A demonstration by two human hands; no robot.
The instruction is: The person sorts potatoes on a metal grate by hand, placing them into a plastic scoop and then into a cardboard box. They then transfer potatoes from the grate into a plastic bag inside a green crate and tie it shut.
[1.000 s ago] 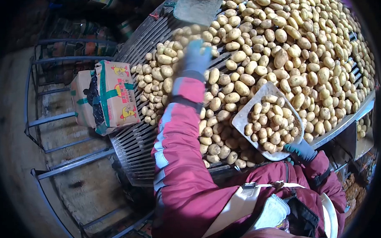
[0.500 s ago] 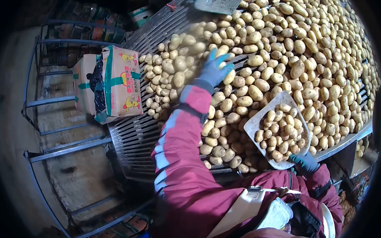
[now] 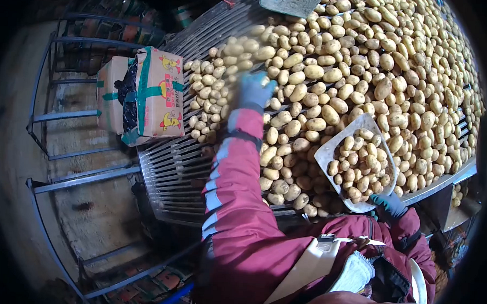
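My left hand (image 3: 255,92), in a blue-grey glove, is over the potatoes (image 3: 310,72) on the slatted metal rack. Motion smears its fingers, and a pale patch shows by the fingertips; I cannot tell whether that is a held potato. Small potatoes lie just left of this hand, and bigger ones spread to its right. Down at the right, my gloved right hand (image 3: 390,205) grips the near edge of a pale scoop (image 3: 325,155). Small potatoes fill the scoop, which rests against the heap.
A taped banana carton (image 3: 162,98) stands at the rack's left end. Bare slats (image 3: 173,168) show in front of it. Blue metal rails (image 3: 65,117) run along the left over the floor. Another flat scoop (image 3: 291,2) lies at the far edge.
My left hand has moved left and slightly nearer, from among larger potatoes towards the small ones. My right hand keeps its grip on the scoop. The view has shifted slightly.
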